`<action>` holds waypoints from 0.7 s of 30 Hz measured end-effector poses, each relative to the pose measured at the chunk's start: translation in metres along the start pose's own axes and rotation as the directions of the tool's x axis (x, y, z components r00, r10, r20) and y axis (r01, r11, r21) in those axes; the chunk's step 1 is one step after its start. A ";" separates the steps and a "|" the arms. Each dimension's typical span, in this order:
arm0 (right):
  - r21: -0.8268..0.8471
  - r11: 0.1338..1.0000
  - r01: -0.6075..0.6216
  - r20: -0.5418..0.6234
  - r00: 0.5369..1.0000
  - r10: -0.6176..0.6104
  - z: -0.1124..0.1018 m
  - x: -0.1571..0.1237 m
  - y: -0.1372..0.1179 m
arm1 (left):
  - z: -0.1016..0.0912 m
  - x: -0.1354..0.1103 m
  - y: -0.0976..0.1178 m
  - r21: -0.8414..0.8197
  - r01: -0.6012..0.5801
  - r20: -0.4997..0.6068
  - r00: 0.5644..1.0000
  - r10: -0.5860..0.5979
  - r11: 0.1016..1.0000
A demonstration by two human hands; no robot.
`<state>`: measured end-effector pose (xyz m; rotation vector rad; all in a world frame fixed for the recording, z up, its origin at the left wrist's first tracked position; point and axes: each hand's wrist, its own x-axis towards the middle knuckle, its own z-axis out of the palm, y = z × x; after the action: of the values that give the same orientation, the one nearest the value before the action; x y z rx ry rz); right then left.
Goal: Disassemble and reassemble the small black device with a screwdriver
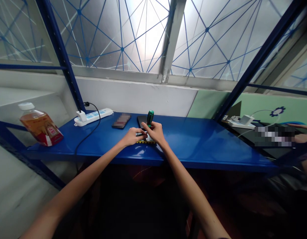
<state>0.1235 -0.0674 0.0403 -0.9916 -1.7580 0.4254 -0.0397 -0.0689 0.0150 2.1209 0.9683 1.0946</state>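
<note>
My right hand (156, 132) is closed on a green screwdriver (150, 117), whose handle stands nearly upright above the fingers. Its tip is hidden by my hands. Beneath it lies a small flat device (146, 142) with a yellow-and-black striped front edge, its inner parts partly covered. My left hand (133, 136) is at the device's left side, fingers pinched together near the screwdriver's lower end. What they pinch is too small to make out. A flat black piece (141, 119) rests just behind the device.
On the blue table (198, 142) lie a phone (121, 120) and a white power strip (93, 117) with a black cable. A drink bottle (41, 126) stands at the left end. Blue posts flank the table. At right, another person's hand (304, 138) shows near a dark table.
</note>
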 end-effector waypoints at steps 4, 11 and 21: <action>-0.005 1.000 0.021 0.008 1.000 -0.021 -0.002 0.000 -0.002 | -0.001 0.000 0.003 0.025 0.000 -0.022 1.000 0.000 1.000; -0.023 1.000 0.007 0.010 1.000 -0.007 -0.001 0.000 0.000 | -0.001 0.000 0.000 0.011 -0.021 0.018 1.000 0.021 1.000; -0.011 1.000 -0.013 0.023 1.000 0.013 -0.002 0.000 -0.003 | -0.002 0.000 0.005 -0.010 -0.033 0.054 0.998 0.034 0.999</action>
<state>0.1239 -0.0700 0.0433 -1.0105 -1.7767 0.4371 -0.0398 -0.0718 0.0201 2.1557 0.9041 1.0497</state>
